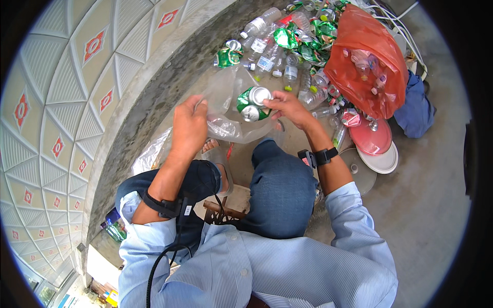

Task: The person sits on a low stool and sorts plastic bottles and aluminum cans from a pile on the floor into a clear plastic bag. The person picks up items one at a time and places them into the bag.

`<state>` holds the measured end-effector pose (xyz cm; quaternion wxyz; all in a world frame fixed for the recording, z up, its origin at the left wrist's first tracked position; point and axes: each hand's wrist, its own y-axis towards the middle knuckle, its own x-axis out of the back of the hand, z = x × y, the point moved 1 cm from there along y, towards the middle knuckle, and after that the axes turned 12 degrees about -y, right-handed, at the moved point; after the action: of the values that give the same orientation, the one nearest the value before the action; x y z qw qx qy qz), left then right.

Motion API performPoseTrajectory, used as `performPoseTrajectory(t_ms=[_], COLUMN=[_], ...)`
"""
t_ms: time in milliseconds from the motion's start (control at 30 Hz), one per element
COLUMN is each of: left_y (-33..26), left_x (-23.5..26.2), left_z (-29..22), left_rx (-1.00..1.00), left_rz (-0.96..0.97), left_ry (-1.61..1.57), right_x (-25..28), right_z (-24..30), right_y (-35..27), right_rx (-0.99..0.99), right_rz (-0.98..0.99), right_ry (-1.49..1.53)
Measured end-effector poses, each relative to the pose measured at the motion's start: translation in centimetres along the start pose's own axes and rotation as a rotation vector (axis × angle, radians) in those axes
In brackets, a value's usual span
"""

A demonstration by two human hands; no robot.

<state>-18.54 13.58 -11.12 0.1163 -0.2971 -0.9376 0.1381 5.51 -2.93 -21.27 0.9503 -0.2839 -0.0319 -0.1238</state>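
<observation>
Fingers of the right grip were closed on the right edge of a crushed green can, whose two silver ends both faced up. The can hung in front of the person, over the mouth of a clear bag and between the two hands. The left grip was pinched shut on the bag's left edge, thumb against fingers, and the thin plastic sagged from there toward the right. Whether the right grip also had hold of the bag could not be told.

Black straps circled both wrists. Below the bag came the bent knees in blue jeans, a sandal on one foot, and a striped light-blue shirt with its sleeves pushed up.

Beyond the hands, clear bottles lay heaped on the floor, with flattened green cans among them. One more green can lay at the left side of the heap. To the right, a red bag gaped open, with bottles inside, beside a blue cloth. Just below the red bag, a red lid partly covered a white lid. White cables curved behind. Along the left ran a stone ledge and a patterned wall.
</observation>
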Motion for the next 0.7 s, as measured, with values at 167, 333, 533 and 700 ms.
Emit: performPoseTrajectory(t_ms=[167,333,533,700], left_y=[0.1,-0.9,-0.6,-0.7], left_x=[-0.4,-0.9,-0.8,0.1], left_z=[-1.4,-2.6,-3.2,-2.9], left_rx=[-0.125,0.0,-0.01,0.044], left_rz=[-0.109,-0.127,-0.172,-0.218], left_ry=[-0.236,-0.286,-0.248,-0.243], right_x=[-1.2,-1.4,-2.8,-2.3], right_z=[-0.6,0.9,4.2,3.5], right_y=[2.5,3.7,4.6,4.5], right_rx=[-0.14,-0.115,0.003,0.207], right_rz=[0.238,0.137,0.167,-0.081], right_ry=[-0.434,-0.603,-0.343,-0.73])
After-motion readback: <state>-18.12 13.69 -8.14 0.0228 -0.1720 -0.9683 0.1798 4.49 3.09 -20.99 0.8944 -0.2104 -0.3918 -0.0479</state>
